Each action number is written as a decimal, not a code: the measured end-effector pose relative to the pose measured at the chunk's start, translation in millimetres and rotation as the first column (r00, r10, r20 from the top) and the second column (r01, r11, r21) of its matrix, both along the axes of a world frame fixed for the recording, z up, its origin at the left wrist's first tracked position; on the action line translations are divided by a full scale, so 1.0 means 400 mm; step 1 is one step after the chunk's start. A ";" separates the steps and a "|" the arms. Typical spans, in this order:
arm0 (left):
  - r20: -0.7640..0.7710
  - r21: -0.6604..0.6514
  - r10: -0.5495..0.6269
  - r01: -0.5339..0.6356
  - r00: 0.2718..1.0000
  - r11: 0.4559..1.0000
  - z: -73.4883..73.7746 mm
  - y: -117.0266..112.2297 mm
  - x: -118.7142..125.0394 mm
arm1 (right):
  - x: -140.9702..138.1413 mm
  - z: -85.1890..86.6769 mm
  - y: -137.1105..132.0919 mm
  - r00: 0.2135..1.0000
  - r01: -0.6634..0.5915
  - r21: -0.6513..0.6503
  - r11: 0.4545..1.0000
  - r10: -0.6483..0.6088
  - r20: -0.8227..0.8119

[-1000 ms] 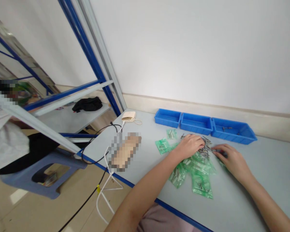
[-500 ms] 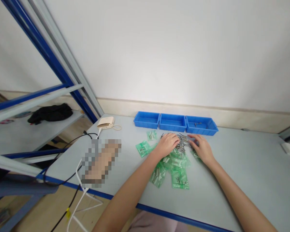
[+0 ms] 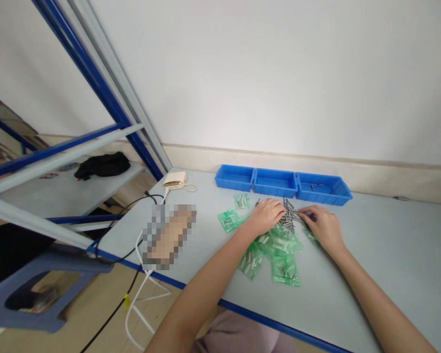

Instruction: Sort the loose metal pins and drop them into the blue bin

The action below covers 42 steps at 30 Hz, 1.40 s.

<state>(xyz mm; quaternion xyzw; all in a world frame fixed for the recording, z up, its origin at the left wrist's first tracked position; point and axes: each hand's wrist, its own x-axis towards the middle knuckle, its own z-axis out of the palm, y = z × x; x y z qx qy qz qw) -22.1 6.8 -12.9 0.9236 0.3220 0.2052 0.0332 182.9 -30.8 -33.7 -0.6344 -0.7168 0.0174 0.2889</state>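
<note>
A loose pile of thin, dark metal screw-like pieces [image 3: 288, 215] lies on the table in front of the blue trays. My left hand [image 3: 267, 215] rests on the pile's left side, fingers curled together and their tips partly hidden. At the right edge of the pile, my right hand [image 3: 325, 226] has thumb and fingertips pinched at a thin metal piece [image 3: 297, 215]. Green see-through bags [image 3: 284, 268] holding small metal and pale parts lie heaped in front of the pile. More such bags [image 3: 229, 220] are left of my left hand, and one lies partly under my right.
Three blue trays [image 3: 275, 182] stand in a row near the wall; the right tray [image 3: 323, 189] has a few metal pieces inside. To the left are a cream-coloured device [image 3: 175, 180], a blurred-out object [image 3: 171, 238] and cables [image 3: 130, 314]. A blue stool [image 3: 44, 304] stands beside the table.
The view has swung, so everything sits farther right in the picture. My right thumb and fingers have closed from a spread pose into a pinch at the pile. My left hand stays over it.
</note>
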 end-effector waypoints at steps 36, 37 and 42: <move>0.014 0.246 -0.071 0.066 0.997 0.967 0.029 -0.032 0.006 | -0.037 0.048 -0.049 0.874 -0.079 -0.033 0.996 0.053 -0.483; 0.031 0.233 -0.056 0.047 0.998 0.971 0.030 -0.033 0.007 | -0.038 0.051 -0.051 0.884 -0.092 -0.013 0.996 0.075 -0.461; 0.078 0.144 -0.024 0.013 0.997 0.989 0.033 -0.035 0.012 | -0.040 0.059 -0.057 0.955 -0.120 0.131 0.984 0.151 -0.256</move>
